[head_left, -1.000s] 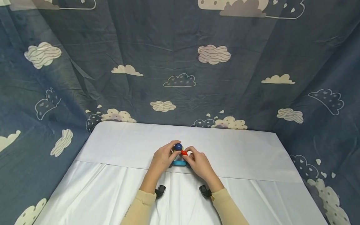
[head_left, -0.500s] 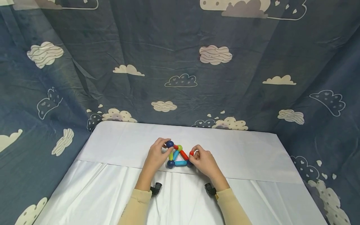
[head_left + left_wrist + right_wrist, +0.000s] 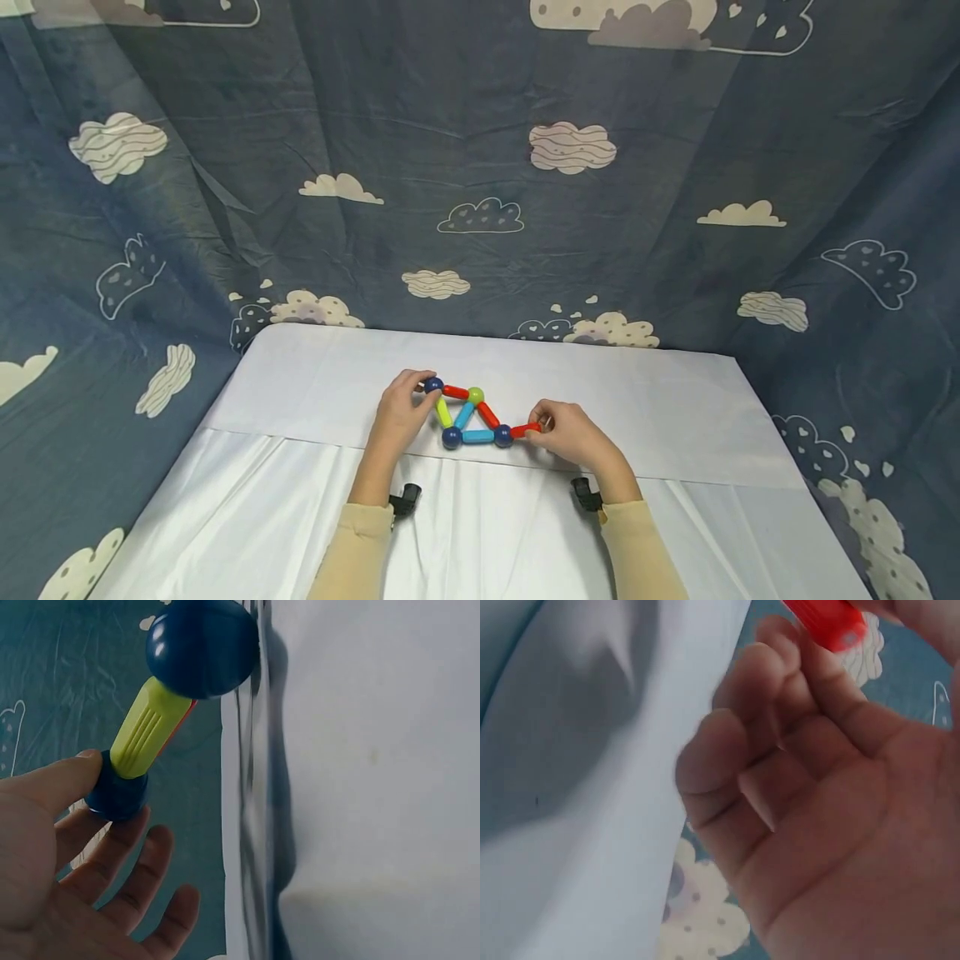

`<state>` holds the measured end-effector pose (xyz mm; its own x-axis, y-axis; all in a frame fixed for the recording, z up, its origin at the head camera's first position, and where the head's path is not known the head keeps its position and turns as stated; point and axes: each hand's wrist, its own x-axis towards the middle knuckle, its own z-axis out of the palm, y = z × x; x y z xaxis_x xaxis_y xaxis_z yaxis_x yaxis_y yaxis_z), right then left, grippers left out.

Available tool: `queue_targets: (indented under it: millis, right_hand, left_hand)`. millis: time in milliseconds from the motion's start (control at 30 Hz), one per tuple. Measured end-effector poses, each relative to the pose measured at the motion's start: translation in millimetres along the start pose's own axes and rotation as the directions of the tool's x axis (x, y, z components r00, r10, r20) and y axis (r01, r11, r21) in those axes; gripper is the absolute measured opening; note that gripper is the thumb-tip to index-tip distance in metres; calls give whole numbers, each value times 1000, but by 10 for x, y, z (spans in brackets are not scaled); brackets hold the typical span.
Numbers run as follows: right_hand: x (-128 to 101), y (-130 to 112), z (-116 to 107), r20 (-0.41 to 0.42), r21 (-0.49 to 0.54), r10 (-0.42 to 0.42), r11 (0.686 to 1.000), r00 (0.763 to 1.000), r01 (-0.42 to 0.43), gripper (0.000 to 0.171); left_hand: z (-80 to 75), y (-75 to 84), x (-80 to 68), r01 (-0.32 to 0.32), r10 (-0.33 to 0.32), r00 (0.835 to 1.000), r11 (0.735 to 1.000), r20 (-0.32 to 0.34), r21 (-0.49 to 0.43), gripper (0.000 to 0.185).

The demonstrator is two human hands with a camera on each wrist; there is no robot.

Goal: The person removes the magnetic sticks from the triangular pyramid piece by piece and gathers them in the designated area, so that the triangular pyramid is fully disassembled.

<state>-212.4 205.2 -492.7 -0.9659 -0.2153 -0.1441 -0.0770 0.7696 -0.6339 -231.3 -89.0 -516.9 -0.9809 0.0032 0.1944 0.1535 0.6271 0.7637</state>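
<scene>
My left hand (image 3: 397, 415) pinches a dark blue ball (image 3: 118, 793) at the far left corner of a magnetic ball-and-rod figure. From that ball a yellow-green rod (image 3: 150, 727) runs to another blue ball (image 3: 452, 437) in front, and a red rod (image 3: 455, 392) to a green ball (image 3: 476, 395). Light blue rods (image 3: 477, 437) and a second red rod (image 3: 488, 414) join the balls into two adjoining triangles. At the right corner ball (image 3: 503, 435), a third red rod (image 3: 524, 430) points outward. My right hand (image 3: 573, 435) pinches its outer end, also seen in the right wrist view.
The figure lies on a white cloth-covered table (image 3: 637, 408) near a cloth seam. A dark blue curtain (image 3: 480, 267) with cloud prints hangs behind and at both sides. Black wrist cameras (image 3: 406, 500) sit on both wrists.
Both hands have moved apart. The left-hand ball has shifted left, opening the figure flat into two triangles. The red rod in my right hand has swung down and outward to the right.
</scene>
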Motion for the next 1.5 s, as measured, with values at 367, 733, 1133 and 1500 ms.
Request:
queue_targets:
  millis: [367,733,1133,1500]
  right_hand:
    - [-52,73,14,129,-46,99,995,987,-93,12]
    - [-74,81,51,151,-82,121,991,981,-110,14]
    - [-65,80,42,152,-84,127,990,980,-115,15]
    - [51,74,-32,-53,-3,58,998,997,-59,22]
  left_hand:
    - [-10,-57,-6,84,-83,996,991,-15,99,35]
    - [4,-110,-4,109,-115,993,983,28,149,34]
    - [9,-173,6,110,-117,992,983,43,148,34]
    - [55,-161,10,111,-119,990,989,79,98,33]
